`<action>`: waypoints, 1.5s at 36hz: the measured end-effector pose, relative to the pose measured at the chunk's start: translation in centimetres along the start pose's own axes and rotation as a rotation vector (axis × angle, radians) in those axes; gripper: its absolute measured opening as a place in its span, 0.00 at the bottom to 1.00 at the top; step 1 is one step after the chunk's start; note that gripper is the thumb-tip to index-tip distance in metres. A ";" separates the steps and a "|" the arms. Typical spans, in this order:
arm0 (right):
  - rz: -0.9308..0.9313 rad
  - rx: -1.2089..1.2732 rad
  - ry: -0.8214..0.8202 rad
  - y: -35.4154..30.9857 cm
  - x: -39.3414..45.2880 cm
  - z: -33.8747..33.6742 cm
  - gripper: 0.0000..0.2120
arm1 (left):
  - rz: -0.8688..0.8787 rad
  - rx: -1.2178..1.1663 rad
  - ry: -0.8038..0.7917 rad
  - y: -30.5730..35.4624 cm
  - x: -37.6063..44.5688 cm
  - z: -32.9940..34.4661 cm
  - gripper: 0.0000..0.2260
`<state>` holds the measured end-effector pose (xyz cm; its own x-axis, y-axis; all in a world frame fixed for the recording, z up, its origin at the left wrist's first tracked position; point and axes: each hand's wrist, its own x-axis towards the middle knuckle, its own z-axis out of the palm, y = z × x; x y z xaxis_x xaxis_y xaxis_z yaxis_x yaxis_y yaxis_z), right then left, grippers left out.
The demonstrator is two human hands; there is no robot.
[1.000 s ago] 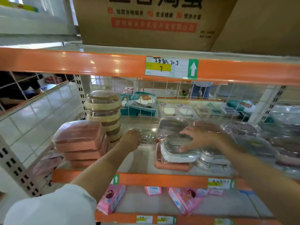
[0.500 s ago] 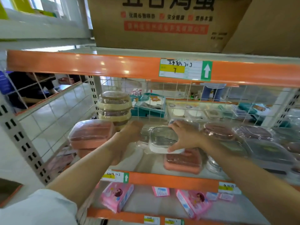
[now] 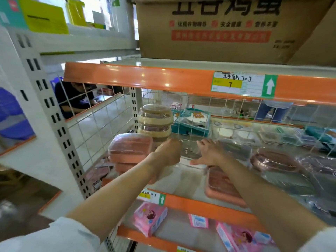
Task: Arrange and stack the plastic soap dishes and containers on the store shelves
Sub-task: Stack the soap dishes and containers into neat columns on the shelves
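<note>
hands meet mid-shelf in the head view, both on one clear soap dish (image 3: 189, 151) wrapped in film, which sits between them at about 12 o'clock from the wrists. the left hand (image 3: 168, 153) is curled against the dish's left end, though its fingers are hidden behind the knuckles, so how it holds cannot be told for sure. the right hand (image 3: 209, 153) lies on the right end, fingers spread and fairly straight, thumb pointing toward 8 o'clock. the dish's long axis appears to run left to right, from 9 to 3 o'clock, and both hands are equally near it. it rests over the middle shelf (image 3: 181, 180), apparently on or just above another clear piece; motion blur leaves that unsure.

at 9 o'clock from the hands stands a stack of pink containers (image 3: 131, 151), and behind it, at 11 o'clock, a stack of beige tubs (image 3: 154, 122). at 4 o'clock lies a single pink container (image 3: 223, 188) near the shelf edge. at 3 o'clock, wrapped oval dishes (image 3: 272, 160) crowd the shelf. what is inside any of them cannot be made out through the film. the coming move, by the look of it, is to seat the dish squarely.
</note>
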<state>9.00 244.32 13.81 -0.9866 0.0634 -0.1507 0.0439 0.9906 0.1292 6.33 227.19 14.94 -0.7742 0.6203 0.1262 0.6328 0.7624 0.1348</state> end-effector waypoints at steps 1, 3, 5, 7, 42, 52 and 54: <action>-0.002 0.011 -0.007 0.3 -0.2 -0.2 0.50 | -0.002 -0.002 -0.013 0.2 0.1 0.3 0.15; -0.001 0.072 -0.007 1.2 -1.0 -0.8 0.49 | 0.019 -0.001 -0.038 0.9 0.4 0.6 0.16; -0.001 0.139 0.007 2.6 -2.0 -1.2 0.49 | 0.044 0.010 -0.055 1.7 0.5 1.0 0.17; -0.003 0.171 0.039 4.3 -2.9 -1.2 0.48 | 0.088 0.023 -0.061 2.7 0.7 1.4 0.18; -0.153 0.439 -0.148 7.3 -10.3 -0.7 0.47 | 0.260 -0.144 -0.218 8.1 0.1 -0.2 0.28; -0.226 0.566 0.219 1.3 -6.8 -4.6 0.44 | -0.016 -0.003 -0.001 0.1 -5.5 -6.6 0.35; -0.214 0.569 0.266 -0.2 -6.0 -5.3 0.44 | -0.107 0.002 -0.007 -1.4 -7.2 -7.3 0.31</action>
<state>14.12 243.15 19.87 -0.9848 -0.1012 0.1409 -0.1526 0.8919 -0.4257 11.14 220.27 21.01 -0.8372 0.5369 0.1046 0.5469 0.8245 0.1450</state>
